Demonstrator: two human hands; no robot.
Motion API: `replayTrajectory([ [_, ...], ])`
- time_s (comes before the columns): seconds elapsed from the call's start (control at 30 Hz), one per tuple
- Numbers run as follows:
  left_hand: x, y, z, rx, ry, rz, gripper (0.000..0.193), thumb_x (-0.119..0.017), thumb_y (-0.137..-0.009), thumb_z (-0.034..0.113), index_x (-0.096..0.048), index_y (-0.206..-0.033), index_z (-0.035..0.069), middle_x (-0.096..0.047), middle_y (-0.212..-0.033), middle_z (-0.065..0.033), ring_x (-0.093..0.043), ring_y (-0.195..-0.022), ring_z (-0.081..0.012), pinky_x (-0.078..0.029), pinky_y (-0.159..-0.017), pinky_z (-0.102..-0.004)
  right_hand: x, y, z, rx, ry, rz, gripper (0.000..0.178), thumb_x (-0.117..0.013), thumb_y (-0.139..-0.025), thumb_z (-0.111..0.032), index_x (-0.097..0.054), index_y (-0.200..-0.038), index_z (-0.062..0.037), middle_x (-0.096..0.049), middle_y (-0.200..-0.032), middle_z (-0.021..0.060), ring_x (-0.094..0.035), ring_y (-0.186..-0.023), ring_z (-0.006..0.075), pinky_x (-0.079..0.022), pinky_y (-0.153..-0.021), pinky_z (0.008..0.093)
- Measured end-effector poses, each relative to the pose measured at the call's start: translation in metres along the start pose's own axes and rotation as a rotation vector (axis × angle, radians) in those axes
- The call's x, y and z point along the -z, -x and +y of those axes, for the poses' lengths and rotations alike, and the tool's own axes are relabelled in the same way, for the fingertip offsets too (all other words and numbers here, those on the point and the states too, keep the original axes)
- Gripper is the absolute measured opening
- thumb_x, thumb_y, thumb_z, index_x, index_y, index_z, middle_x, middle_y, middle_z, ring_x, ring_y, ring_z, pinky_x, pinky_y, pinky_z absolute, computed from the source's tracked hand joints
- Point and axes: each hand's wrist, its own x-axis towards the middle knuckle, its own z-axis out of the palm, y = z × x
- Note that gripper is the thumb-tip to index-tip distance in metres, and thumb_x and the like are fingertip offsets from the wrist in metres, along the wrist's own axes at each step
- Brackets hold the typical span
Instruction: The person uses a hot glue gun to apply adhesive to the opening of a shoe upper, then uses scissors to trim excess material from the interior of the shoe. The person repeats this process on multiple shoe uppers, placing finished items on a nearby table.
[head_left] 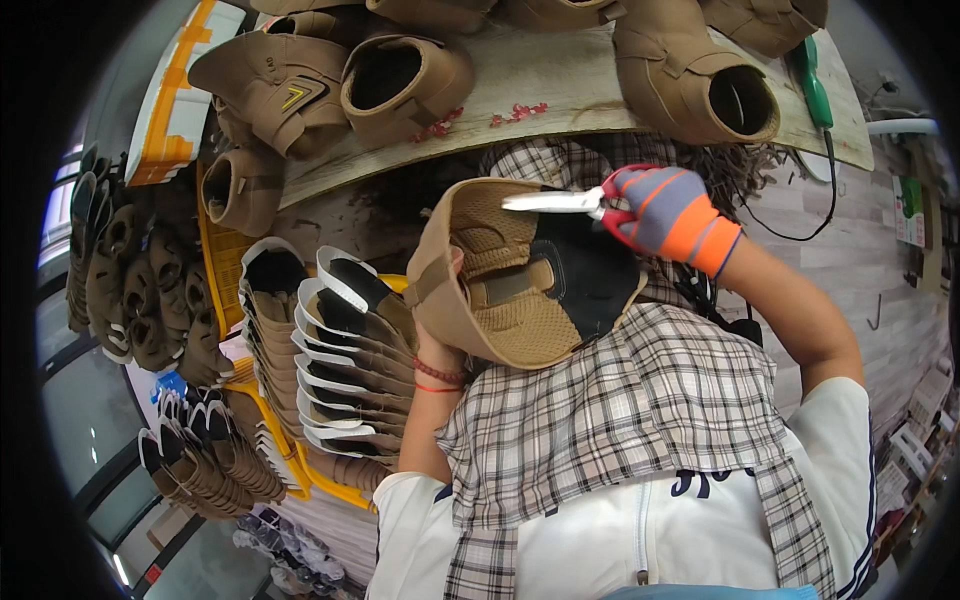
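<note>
A tan shoe upper (505, 334) with mesh and black lining is held in front of my chest, its inside turned toward me. My left hand (438, 346) grips it from the left side, the thumb over the edge; the other fingers are hidden behind the upper. On my right hand (664, 209) is a grey and orange glove. It is closed around the red handles of a pair of scissors (548, 202). The scissor blades point left, across the upper's far edge, and look close together. Whether they touch the material I cannot tell.
Finished-looking tan uppers (405, 85) lie along the worktable (560, 85) ahead. A green-handled tool (812, 85) with a black cord (832, 190) rests at its right end. Stacked uppers with white edges (345, 370) stand by a yellow frame (300, 470) at left.
</note>
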Motion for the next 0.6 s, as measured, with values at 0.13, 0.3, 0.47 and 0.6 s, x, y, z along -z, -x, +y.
replayTrajectory([
  [0.13, 0.015, -0.007, 0.0, -0.042, 0.088, -0.046, 0.038, -0.059, -0.095, 0.014, -0.051, -0.13, 0.002, -0.061, -0.117, -0.0079, -0.06, -0.105, -0.0172, -0.049, -0.094, -0.0327, 0.021, 0.003, -0.008, 0.016, -0.164, 0.069, 0.037, -0.072, -0.078, -0.032, -0.063, -0.103, -0.0067, -0.066, -0.093, 0.0135, -0.063, -0.088, 0.0311, -0.051, -0.076, 0.0385],
  [0.3, 0.018, 0.013, 0.027, 0.419, 0.164, 0.04, 0.038, -0.062, -0.09, 0.01, -0.053, -0.124, -0.003, -0.064, -0.114, -0.0112, -0.063, -0.102, -0.0217, -0.053, -0.085, -0.0344, 0.012, 0.022, -0.017, 0.118, -0.076, -0.291, 0.043, -0.071, -0.076, -0.037, -0.063, -0.103, -0.0046, -0.065, -0.092, 0.0146, -0.062, -0.09, 0.031, -0.049, -0.083, 0.0381],
  [0.47, 0.029, 0.023, 0.036, 0.622, -0.089, -0.146, 0.027, -0.066, -0.085, 0.005, -0.058, -0.109, -0.002, -0.067, -0.09, -0.0133, -0.067, -0.069, -0.0215, -0.054, -0.052, -0.0299, 0.011, 0.03, -0.01, 0.178, -0.004, -0.361, 0.044, -0.072, -0.075, -0.038, -0.065, -0.103, -0.0048, -0.066, -0.09, 0.0126, -0.063, -0.088, 0.029, -0.049, -0.082, 0.0368],
  [0.6, 0.033, 0.024, 0.024, 0.565, -0.197, -0.041, 0.028, -0.072, -0.078, 0.001, -0.056, -0.1, 0.004, -0.062, -0.078, -0.0059, -0.063, -0.06, -0.0158, -0.048, -0.04, -0.0252, 0.006, 0.03, -0.005, 0.19, 0.034, -0.403, 0.04, -0.072, -0.075, -0.037, -0.067, -0.101, -0.0071, -0.067, -0.088, 0.0108, -0.064, -0.086, 0.0277, -0.05, -0.08, 0.0369],
])
